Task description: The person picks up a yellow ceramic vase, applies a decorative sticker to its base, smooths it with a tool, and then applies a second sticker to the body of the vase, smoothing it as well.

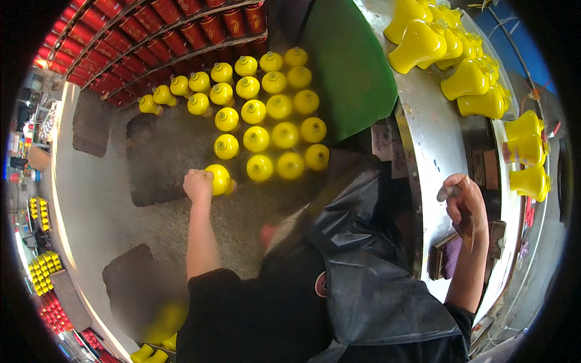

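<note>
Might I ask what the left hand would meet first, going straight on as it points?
Straight on, the left hand would probably first meet another yellow vase farther ahead, though depth is unclear.

This is a workshop, most likely one finishing pottery or similar ware in batches. The signs are repetition and wear: glossy yellow vases (255, 138) stand in rows on a bare, dusty grey floor (172, 233), and more of the same shape crowd a metal-topped bench (439, 133) marked with stains and splashes. Curved in the wide view, shelves (212, 48) carry tier upon tier of matching red vessels (212, 29). Far off at the left, further yellow pieces (43, 269) and red pieces (54, 311) sit in blocks. The person wears a dark, smooth work apron (378, 242).
</note>
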`<state>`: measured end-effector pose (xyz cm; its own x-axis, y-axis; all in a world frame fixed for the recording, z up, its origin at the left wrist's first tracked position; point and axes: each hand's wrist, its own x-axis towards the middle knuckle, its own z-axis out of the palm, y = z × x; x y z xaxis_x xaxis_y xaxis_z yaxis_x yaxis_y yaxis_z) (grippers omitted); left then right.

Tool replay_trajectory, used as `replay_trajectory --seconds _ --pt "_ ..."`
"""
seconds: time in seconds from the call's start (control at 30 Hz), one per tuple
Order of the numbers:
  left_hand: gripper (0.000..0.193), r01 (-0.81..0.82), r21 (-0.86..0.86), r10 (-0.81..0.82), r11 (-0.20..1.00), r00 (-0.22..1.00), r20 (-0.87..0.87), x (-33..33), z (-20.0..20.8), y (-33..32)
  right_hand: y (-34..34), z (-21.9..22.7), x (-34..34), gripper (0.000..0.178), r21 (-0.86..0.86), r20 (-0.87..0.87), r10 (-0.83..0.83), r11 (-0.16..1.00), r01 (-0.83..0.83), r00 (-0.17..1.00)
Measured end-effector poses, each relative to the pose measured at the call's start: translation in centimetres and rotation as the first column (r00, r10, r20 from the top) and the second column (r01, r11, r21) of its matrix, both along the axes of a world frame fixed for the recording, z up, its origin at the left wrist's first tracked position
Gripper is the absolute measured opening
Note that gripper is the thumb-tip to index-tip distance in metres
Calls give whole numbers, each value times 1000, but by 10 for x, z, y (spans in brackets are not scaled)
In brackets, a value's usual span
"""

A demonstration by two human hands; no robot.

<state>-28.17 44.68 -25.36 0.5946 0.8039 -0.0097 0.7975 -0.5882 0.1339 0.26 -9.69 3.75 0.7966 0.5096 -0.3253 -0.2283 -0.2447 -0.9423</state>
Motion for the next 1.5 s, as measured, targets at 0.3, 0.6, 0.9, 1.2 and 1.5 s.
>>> replay_trajectory --seconds 0.3,0.6,0.9,1.2,1.5 --pt "28 3 -52 -13 999 979 -202 1 -105 -6 -7 -4 10 59 -91 -63 -63 994 57 996" --pt "24 81 -130 -111 988 964 -242 11 -135 4 -25 -20 15 46 -118 -165 -188 978 170 968" --pt "18 250 -90 -258 964 961 -94 -1 -141 -1 -9 -31 20 42 -110 -153 -157 984 141 976" --pt "18 194 -51 -197 980 978 -73 2 -140 -8 -23 -40 20 40 -79 -173 -171 984 160 970" --pt "19 12 -59 -17 998 996 -88 15 -120 -17 -37 -41 17 42 -156 -163 -223 968 198 961"
